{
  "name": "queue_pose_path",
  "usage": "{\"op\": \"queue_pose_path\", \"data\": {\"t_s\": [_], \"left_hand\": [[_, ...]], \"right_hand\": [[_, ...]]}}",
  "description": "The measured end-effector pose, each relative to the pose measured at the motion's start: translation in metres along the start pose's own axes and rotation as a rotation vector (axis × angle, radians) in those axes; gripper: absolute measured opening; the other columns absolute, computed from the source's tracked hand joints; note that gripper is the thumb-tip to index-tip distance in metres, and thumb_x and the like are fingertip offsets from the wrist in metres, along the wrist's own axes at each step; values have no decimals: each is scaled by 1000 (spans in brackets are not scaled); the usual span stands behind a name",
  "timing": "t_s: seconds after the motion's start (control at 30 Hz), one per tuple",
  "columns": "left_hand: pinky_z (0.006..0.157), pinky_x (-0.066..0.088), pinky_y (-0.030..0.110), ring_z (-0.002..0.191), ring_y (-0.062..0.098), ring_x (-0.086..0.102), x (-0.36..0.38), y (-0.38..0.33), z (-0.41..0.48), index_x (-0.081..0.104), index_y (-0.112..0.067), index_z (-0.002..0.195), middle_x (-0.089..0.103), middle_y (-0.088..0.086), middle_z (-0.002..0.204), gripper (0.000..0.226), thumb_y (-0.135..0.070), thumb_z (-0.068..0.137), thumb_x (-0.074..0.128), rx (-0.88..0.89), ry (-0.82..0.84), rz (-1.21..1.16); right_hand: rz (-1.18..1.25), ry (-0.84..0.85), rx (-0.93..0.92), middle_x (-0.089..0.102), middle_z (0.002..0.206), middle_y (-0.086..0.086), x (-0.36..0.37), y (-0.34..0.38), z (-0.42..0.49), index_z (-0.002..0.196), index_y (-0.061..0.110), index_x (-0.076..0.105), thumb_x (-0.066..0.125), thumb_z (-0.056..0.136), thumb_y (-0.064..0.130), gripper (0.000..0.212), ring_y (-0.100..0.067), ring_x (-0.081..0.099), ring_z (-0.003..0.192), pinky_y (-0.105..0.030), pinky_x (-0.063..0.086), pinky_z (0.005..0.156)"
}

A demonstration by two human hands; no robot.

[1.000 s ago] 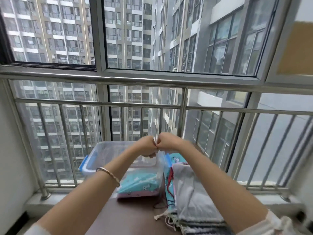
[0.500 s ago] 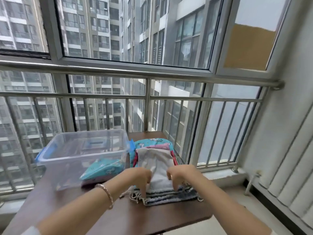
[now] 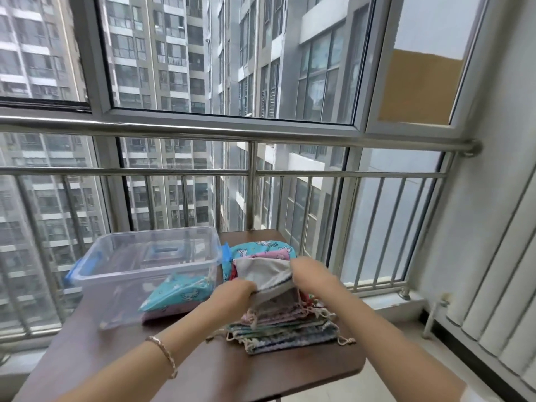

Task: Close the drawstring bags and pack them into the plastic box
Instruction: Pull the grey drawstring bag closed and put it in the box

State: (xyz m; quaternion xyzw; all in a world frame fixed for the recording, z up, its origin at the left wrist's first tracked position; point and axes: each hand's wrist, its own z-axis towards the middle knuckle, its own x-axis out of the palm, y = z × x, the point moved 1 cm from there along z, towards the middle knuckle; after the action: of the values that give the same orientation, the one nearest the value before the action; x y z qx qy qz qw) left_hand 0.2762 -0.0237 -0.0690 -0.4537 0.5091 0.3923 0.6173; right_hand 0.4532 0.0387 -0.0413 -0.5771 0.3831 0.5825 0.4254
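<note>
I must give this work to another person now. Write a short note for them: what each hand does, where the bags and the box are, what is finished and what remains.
Left hand: grips the near edge of the grey bag.
Right hand: grips the far right edge of the same bag.
The grey bag is being lifted off the stack of bags, right of the plastic box on the table.
Done: a teal bag lies on a pink bag inside the box.
Left: close the grey bag, pack it, then do the rest of the stack.
</note>
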Motion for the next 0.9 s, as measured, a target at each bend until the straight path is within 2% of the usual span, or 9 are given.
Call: {"op": "queue_pose_path", "data": {"t_s": [0.2,0.3,0.37,0.5,0.6,0.7,0.8,0.83,0.9], "left_hand": [[53,39,19,59,15,53,-78,2,0,58,-8,68,56,0,65,31,-11,97,47,-36,-350,-366],[57,47,32,57,16,55,-114,14,-3,62,-2,71,62,5,67,33,-15,98,47,-43,-475,-525],[57,44,32,56,18,52,-128,22,-4,61,1,71,61,8,66,35,-13,99,46,-53,-485,-633],[55,40,28,57,17,48,-142,47,-32,60,4,73,57,7,64,35,-14,99,47,-52,-447,-772],[50,37,20,51,11,45,-142,74,-65,58,-3,68,53,1,57,35,-16,98,48,-78,-355,-818],[48,31,19,47,11,38,-129,102,-99,55,-12,59,47,-3,52,40,-18,98,49,-142,-250,-800],[43,26,16,44,8,31,-119,127,-127,65,-15,60,40,-10,47,39,-20,96,52,-270,-206,-804],[42,26,15,43,6,30,-119,137,-135,71,-10,69,39,-10,46,34,-21,95,53,-315,-209,-822],[40,24,15,41,6,27,-121,162,-151,73,-3,79,35,-10,45,32,-20,96,52,-394,-265,-913]], "right_hand": [[237,-458,70,57,101,-8,-63,-19,18,98,8,59,38,92,-4,25,-22,54,95,-32,47,82],[297,-595,0,55,100,-10,-99,-11,21,97,3,60,33,89,-9,31,-24,50,98,-33,42,83],[285,-614,-38,56,103,-12,-113,-3,23,100,2,61,33,88,-8,32,-26,49,101,-35,42,85],[285,-491,-126,59,101,-15,-113,24,25,87,9,50,34,87,-1,19,-31,51,98,-34,35,72],[259,-354,-225,61,99,-15,-103,49,20,89,13,49,37,90,10,12,-31,55,92,-39,44,74],[296,-140,-292,61,94,-6,-85,74,11,94,15,55,37,96,32,25,-24,56,86,-39,48,77],[460,-8,-338,61,80,-6,-67,89,11,87,7,62,40,91,60,57,-18,55,72,-35,46,69],[527,16,-352,57,74,-10,-63,89,12,84,2,63,42,88,64,66,-17,52,67,-32,43,64],[682,55,-385,46,63,-13,-61,82,14,70,2,60,52,90,54,57,-15,42,57,-27,36,58]]}}
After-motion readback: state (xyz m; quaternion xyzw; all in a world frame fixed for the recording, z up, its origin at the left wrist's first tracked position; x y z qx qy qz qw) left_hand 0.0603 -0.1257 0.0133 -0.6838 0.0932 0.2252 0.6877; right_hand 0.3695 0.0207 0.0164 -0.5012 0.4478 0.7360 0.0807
